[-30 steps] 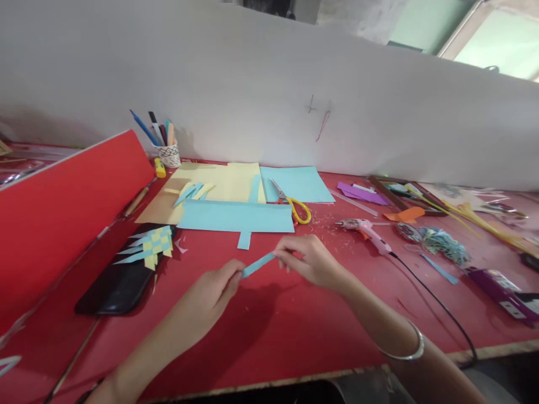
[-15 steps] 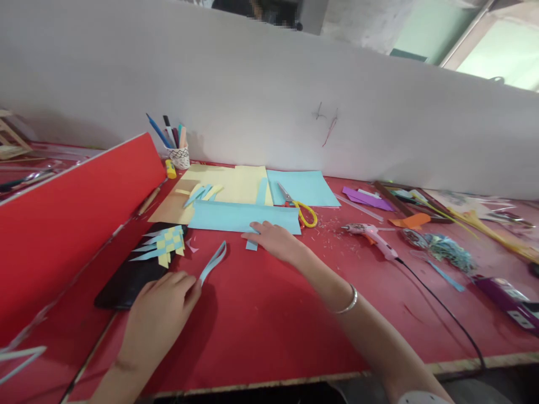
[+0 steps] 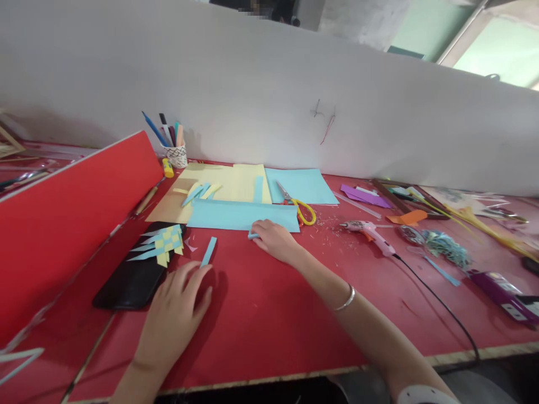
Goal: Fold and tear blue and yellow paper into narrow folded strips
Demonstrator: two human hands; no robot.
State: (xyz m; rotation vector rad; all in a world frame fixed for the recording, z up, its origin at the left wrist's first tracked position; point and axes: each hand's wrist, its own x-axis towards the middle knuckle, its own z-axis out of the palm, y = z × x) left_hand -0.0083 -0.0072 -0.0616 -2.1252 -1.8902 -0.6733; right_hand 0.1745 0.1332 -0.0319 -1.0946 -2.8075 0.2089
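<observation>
My left hand is over the red table, thumb apart from the fingers. A folded light-blue paper strip pokes out beyond its fingertips, its near end hidden by them. My right hand, with a bangle at the wrist, has its fingers curled on a small light-blue paper piece at the near edge of a wide blue paper sheet. Beside my left hand, a woven blue-and-yellow paper piece rests on a black phone.
Yellow-handled scissors lie across the blue sheets. Several cut strips rest on yellow paper. A pink glue gun with a cord lies to the right. A red board stands at left near a pen cup.
My left hand has moved right and its thumb has opened away from the fingers; the looped strip now lies flatter. My right fingers have curled in over the small blue piece.
</observation>
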